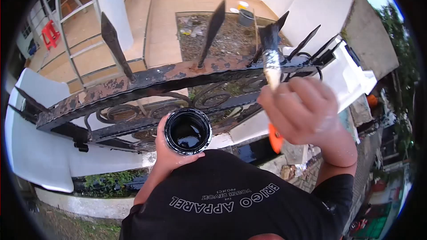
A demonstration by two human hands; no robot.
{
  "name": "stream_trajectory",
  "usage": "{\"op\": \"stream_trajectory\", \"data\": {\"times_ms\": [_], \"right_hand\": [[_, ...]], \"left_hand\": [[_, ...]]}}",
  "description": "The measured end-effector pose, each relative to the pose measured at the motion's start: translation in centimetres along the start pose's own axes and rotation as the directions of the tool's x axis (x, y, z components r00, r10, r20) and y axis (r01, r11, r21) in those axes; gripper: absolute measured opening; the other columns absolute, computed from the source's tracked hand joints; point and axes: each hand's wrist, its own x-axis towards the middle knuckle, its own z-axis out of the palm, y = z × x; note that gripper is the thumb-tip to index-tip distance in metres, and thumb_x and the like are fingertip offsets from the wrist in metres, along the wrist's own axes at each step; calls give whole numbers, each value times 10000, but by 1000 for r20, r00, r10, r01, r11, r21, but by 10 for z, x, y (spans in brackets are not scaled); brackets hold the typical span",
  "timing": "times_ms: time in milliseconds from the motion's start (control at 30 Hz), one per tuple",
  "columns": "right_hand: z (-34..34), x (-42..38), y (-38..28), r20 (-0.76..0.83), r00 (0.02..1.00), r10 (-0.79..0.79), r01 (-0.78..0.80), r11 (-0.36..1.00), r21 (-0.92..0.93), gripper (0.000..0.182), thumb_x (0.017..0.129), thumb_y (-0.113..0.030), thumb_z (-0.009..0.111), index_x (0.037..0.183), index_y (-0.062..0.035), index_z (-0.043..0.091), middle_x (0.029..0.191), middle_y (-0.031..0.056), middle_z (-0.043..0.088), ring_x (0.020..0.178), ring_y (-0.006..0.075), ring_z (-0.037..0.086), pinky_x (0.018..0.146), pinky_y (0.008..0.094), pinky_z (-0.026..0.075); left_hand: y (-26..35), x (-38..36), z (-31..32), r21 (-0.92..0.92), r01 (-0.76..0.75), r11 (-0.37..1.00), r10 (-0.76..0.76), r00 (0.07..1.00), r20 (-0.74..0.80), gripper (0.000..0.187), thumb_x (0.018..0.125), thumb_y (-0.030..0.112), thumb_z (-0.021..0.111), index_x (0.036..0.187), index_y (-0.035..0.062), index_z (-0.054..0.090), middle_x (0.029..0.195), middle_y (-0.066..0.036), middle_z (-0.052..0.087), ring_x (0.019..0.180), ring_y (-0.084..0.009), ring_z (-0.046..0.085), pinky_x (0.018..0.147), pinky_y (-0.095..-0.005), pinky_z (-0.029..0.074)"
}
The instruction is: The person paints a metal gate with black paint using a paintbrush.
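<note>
My left hand [167, 151] is wrapped round an open can of black paint [187, 132], held upright near my chest. In my right hand [304, 109] is a paintbrush [272, 58], its dark bristles pointing up beside a spike on the right part of the metal fence [178, 73]; whether they touch it I cannot tell. An orange handle end [275, 138] shows below my fist. The fence's top rail is rusty with flaking patches on the left and middle and looks dark and glossy on the right. Several pointed spikes rise from it.
Behind the fence are a metal ladder [82, 51], a red stool [50, 34], a grey bucket [246, 18] and a soil patch [195, 40]. White wall sections [40, 151] flank the fence. Below it runs a ditch with plants [111, 180].
</note>
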Motion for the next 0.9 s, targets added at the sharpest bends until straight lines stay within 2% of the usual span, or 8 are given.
{"op": "stream_trajectory", "data": {"times_ms": [167,267,333,433,633,700,800,900], "right_hand": [[-9,14,-20,314,949,28,-90,979,185,161,646,-117,684,793,-62,645,651,-16,474,556,126,514,460,268,384],[-28,41,-19,194,893,407,-450,831,328,114,727,-65,727,819,-65,659,697,46,603,563,189,584,480,304,467],[-23,46,-10,151,761,630,-645,713,274,44,808,-44,706,843,-40,679,766,84,680,642,189,648,579,260,507],[-12,52,7,221,349,911,-929,307,205,165,884,-160,702,913,2,707,723,21,695,626,60,596,578,230,471],[-18,77,-3,317,514,797,-855,447,262,143,878,-143,689,849,-3,705,714,48,686,637,93,600,604,250,478],[-6,78,-4,358,604,712,-775,630,56,136,876,-181,695,848,-49,707,665,87,658,578,134,586,574,292,470],[-19,81,16,306,485,819,-845,529,-77,157,882,-205,698,859,-49,709,679,86,679,553,116,596,544,285,465],[-40,98,22,181,578,796,-813,580,46,128,902,-138,670,913,-16,707,726,49,707,637,83,636,587,207,472]], "left_hand": [[-9,4,-35,-58,55,997,-46,988,150,1204,469,254,976,1416,11,273,1330,-171,496,1240,-264,519,1064,-398,402],[-12,4,-52,-57,20,998,-4,964,266,1185,459,283,978,1396,-2,311,1316,-180,514,1225,-274,535,1066,-405,399],[-14,7,-60,-57,44,997,-24,949,314,1191,457,294,978,1397,-2,310,1315,-182,516,1225,-277,536,1063,-402,400],[-13,4,-69,-65,81,995,-52,934,353,1184,451,327,977,1385,-5,330,1312,-185,522,1226,-289,537,1055,-398,406],[-11,4,-74,-52,11,999,9,928,373,1150,455,355,968,1365,-8,366,1291,-187,541,1204,-314,552,1047,-409,408],[-9,6,-75,-48,-1,999,18,933,360,1151,453,355,967,1367,-7,367,1283,-187,547,1198,-314,556,1047,-410,406],[-12,5,-77,-86,25,996,7,935,354,1143,452,348,966,1365,-3,375,1280,-188,549,1203,-313,553,1046,-412,405],[-19,3,-74,-118,40,992,4,936,351,1140,452,342,964,1367,1,376,1282,-188,550,1203,-316,554,1045,-414,407]]}}
